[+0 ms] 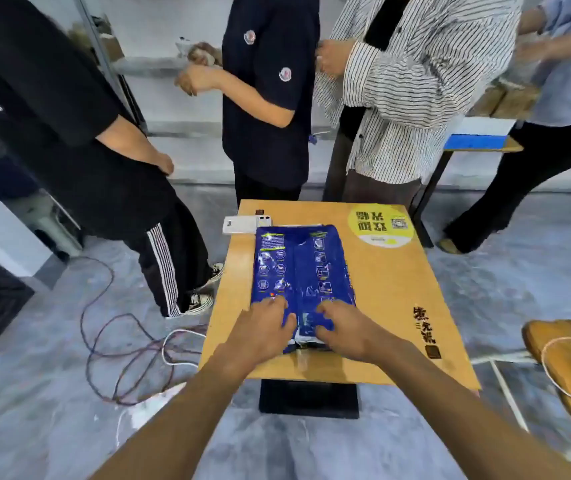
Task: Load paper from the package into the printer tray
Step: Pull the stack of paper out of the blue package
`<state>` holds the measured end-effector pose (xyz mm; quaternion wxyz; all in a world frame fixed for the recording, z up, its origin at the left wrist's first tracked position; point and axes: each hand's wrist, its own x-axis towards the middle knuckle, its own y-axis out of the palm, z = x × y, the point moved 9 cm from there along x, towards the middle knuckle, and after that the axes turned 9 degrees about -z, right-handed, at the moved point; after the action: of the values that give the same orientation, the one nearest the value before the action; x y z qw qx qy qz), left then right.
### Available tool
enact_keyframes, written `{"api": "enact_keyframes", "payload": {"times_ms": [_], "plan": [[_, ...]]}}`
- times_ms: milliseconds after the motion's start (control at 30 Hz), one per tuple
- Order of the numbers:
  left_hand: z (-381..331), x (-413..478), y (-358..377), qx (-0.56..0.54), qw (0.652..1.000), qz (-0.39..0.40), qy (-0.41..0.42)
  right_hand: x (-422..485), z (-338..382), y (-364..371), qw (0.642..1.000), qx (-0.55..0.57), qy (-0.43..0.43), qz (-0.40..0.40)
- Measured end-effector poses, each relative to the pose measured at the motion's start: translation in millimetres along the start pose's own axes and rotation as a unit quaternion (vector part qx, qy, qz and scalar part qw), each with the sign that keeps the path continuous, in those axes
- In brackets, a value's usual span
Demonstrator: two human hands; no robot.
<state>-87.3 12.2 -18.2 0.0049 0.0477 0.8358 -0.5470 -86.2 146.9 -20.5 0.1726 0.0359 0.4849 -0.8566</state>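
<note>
Blue plastic wraps the paper package (303,278), which lies flat along the middle of the wooden table (391,289), its near end just short of the table's front edge. Both hands sit on that near end: the left hand (265,325) and right hand (344,327) have fingers curled and pressed into the wrapper either side of the seam, seemingly pinching it to tear it open. No printer or tray is in view. A hard pull could rip the wrap unevenly and crease or spill sheets, or slide the package back into the phone (246,225) beyond its far end.
</note>
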Motion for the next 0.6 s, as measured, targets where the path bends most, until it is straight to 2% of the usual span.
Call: {"api": "enact_keyframes", "payload": {"times_ms": [167, 233, 367, 600], "plan": [[14, -16, 61, 0.024, 0.997, 0.071, -0.009, -3, -25, 76, 0.996, -0.037, -0.002, 0.079], [20, -20, 82, 0.026, 0.995, 0.094, 0.001, -2, -31, 91, 0.995, -0.069, -0.013, 0.073], [21, -28, 104, 0.004, 0.995, 0.091, 0.026, -5, -33, 91, 0.995, -0.078, -0.058, -0.013], [1, -36, 100, -0.029, 0.991, 0.006, 0.129, -21, -25, 70, 0.985, -0.062, -0.103, -0.124]]}}
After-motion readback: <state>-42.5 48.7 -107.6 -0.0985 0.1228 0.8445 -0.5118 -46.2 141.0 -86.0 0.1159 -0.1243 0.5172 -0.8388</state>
